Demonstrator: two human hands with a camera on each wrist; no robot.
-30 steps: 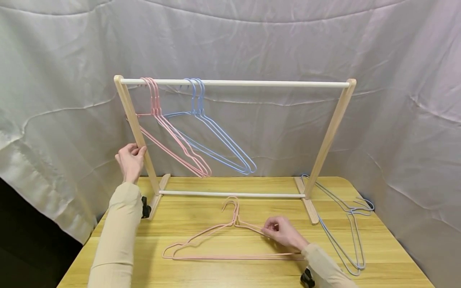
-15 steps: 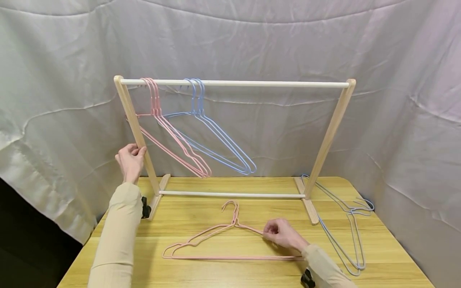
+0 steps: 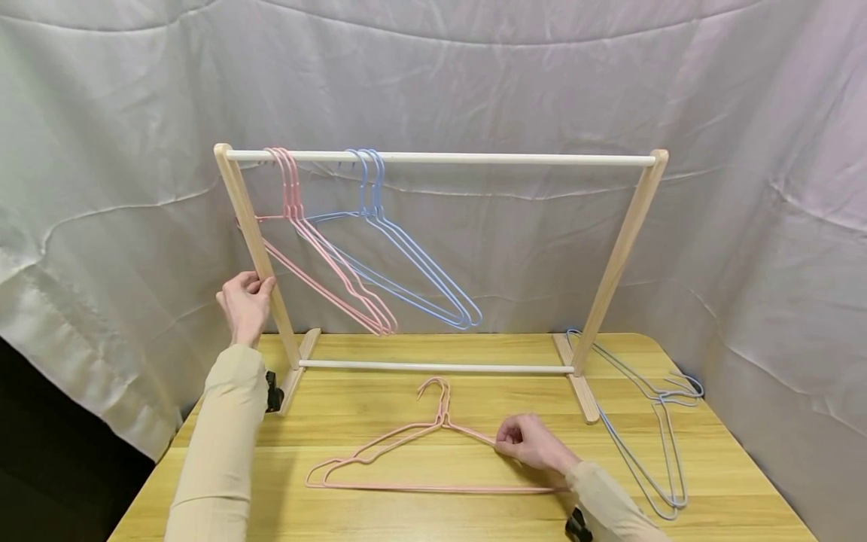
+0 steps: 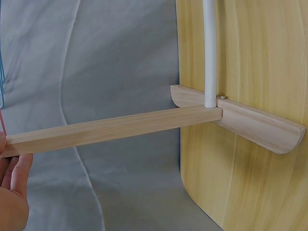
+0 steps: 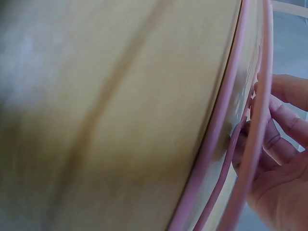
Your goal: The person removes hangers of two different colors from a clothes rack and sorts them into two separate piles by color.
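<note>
My left hand (image 3: 245, 305) grips the left wooden post (image 3: 252, 226) of a small clothes rack, thumb and fingers on either side of it. In the left wrist view that post (image 4: 106, 130) runs down to its foot (image 4: 262, 127). Two pink wire hangers (image 3: 406, 429) lie almost stacked on the table, hooks pointing to the rack. My right hand (image 3: 531, 443) pinches the right shoulder of the hangers, whose right ends are hidden behind it. The right wrist view shows the pink wires (image 5: 257, 130) running past the fingers, close over the tabletop.
Several pink hangers (image 3: 318, 245) and several blue hangers (image 3: 413, 248) hang on the left part of the white top rail (image 3: 515, 158). Blue-grey hangers (image 3: 660, 429) lie on the table to the right, partly behind the rack's right leg. A grey curtain (image 3: 745, 188) surrounds the table.
The hooks of the pink hangers on the table have come down slightly towards me, and the wires lie closer together. My right hand has shifted slightly; my left hand keeps its place.
</note>
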